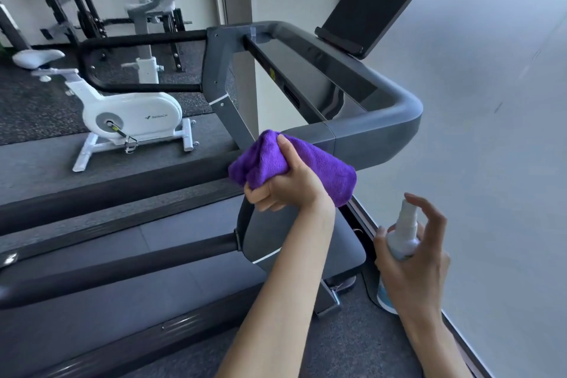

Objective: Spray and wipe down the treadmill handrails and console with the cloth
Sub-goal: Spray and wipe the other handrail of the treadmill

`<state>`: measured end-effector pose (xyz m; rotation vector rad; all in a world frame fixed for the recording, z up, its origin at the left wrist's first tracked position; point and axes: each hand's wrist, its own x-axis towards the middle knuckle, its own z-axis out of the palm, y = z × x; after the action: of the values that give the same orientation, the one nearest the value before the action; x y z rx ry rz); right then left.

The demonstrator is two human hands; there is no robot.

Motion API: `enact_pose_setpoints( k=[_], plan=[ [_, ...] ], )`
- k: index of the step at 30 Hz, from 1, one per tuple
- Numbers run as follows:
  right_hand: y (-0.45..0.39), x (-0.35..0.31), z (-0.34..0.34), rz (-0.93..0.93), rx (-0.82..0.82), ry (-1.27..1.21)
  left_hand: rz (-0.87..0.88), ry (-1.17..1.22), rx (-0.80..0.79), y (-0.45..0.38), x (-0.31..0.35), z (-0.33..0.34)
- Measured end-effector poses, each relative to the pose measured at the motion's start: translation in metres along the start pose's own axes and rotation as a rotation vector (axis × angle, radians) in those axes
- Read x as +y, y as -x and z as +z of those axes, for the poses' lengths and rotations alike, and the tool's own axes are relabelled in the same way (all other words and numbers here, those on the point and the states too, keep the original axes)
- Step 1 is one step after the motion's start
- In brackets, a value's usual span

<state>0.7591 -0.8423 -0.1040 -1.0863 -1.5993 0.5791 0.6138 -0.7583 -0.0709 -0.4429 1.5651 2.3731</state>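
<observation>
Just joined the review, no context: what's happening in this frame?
A person is cleaning a treadmill in a gym. The left hand grips a bunched purple cloth pressed on the near handrail, close to the corner of the console frame. The right hand holds a small spray bottle off to the side, one finger raised over the nozzle. A white exercise bike stands behind.

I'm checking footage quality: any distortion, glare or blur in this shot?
Head view: wide-angle bending curves the grey treadmill handrail and tilts the room; soft daylight, faint reflection on the glossy black console panel; the purple microfibre cloth is sharp, the white exercise bike slightly soft.
</observation>
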Motion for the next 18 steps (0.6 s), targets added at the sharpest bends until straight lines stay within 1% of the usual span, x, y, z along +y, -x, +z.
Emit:
enact_pose_setpoints(
  k=[3,5,8,11,12,15,18],
  plan=[
    [0.0,0.0,0.002,-0.012,-0.012,0.01,0.126,0.007,-0.013,-0.002,0.01,0.007],
    [-0.002,0.0,0.003,-0.014,-0.003,0.005,0.131,0.009,-0.013,-0.001,-0.001,0.001],
    [-0.004,0.0,0.005,-0.021,-0.009,0.0,0.135,-0.045,-0.09,-0.01,-0.023,-0.023],
    [-0.007,0.003,0.007,-0.023,-0.025,0.015,0.307,-0.089,-0.139,-0.026,-0.027,-0.031],
    [-0.007,0.005,0.008,-0.012,-0.032,0.018,0.323,-0.089,-0.129,-0.029,-0.025,-0.031],
    [-0.008,0.008,0.011,0.011,-0.027,0.027,0.217,-0.072,-0.103,-0.022,-0.021,-0.027],
    [-0.009,0.009,0.013,0.015,-0.02,0.032,0.192,-0.093,-0.155,-0.01,-0.026,-0.035]
  ],
)
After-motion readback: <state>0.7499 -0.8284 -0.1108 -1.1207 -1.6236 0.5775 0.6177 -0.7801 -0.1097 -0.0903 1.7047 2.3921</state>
